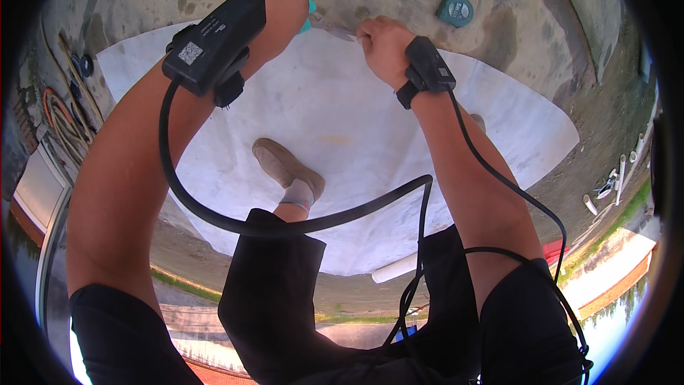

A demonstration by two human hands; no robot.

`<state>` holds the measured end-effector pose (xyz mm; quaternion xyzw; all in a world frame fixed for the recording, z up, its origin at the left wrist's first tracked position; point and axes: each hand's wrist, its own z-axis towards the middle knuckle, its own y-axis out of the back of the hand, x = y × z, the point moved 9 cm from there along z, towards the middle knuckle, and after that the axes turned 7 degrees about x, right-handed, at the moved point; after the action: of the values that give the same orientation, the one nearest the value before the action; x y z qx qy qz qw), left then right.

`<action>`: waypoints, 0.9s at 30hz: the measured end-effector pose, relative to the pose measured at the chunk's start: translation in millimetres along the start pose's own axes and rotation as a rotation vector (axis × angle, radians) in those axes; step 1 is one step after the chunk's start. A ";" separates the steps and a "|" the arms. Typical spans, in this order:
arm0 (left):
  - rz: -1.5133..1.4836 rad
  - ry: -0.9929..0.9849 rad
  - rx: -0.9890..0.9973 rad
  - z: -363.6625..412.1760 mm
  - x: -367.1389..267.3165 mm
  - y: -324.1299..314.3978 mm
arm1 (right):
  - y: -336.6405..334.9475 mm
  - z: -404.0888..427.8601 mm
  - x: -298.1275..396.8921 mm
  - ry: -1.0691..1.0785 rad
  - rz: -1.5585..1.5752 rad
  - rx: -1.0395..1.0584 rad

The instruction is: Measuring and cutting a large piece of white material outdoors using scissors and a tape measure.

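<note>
A large white sheet [368, 107] lies on the ground under and in front of me. At its far edge, my left hand [280, 8] is closed around a turquoise tool [307, 25]; most of the tool is hidden by the hand, so its exact kind cannot be told. My right hand [386, 48] is at the same edge with fingers curled, pinching a thin flap of the sheet [342, 35] between thumb and fingers. Both wrists carry strapped black devices with cables. One beige shoe [283, 166] of mine stands on the sheet.
A teal tape measure [456, 9] lies on the stained concrete [497, 21] beyond my right hand. Coiled hoses [61, 117] are at the left. Short white pipe pieces [620, 179] lie at the right, and a white tube [396, 268] lies by the sheet's near edge.
</note>
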<state>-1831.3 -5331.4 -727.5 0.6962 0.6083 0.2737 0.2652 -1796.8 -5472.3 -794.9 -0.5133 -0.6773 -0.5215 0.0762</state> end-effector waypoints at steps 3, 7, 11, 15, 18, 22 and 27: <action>0.033 -0.022 -0.011 -1.4 -0.2 7.8 | -0.2 0.3 3.7 0.010 -0.013 -0.014; -0.017 -0.088 -0.089 5.0 -7.5 20.0 | -1.1 -1.6 1.6 -0.005 -0.043 0.013; 0.164 -0.132 -0.020 9.6 -16.9 29.5 | -2.2 0.9 1.2 0.004 -0.010 -0.006; 0.048 -0.157 -0.022 14.7 -24.4 38.4 | -2.7 -0.7 2.0 0.014 -0.009 -0.008; 0.093 -0.137 0.079 17.7 -30.5 40.4 | -0.9 -1.5 -0.4 0.047 -0.003 -0.066; 0.178 -0.187 -0.057 11.6 -30.1 51.2 | -5.1 1.9 9.8 0.057 -0.024 -0.055; 0.160 -0.177 -0.068 8.6 -40.9 60.0 | -3.5 -0.1 3.2 0.054 -0.035 -0.060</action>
<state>-1787.7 -5379.5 -693.9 0.7546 0.5153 0.2519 0.3187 -1801.0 -5470.1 -795.0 -0.4892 -0.6678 -0.5566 0.0698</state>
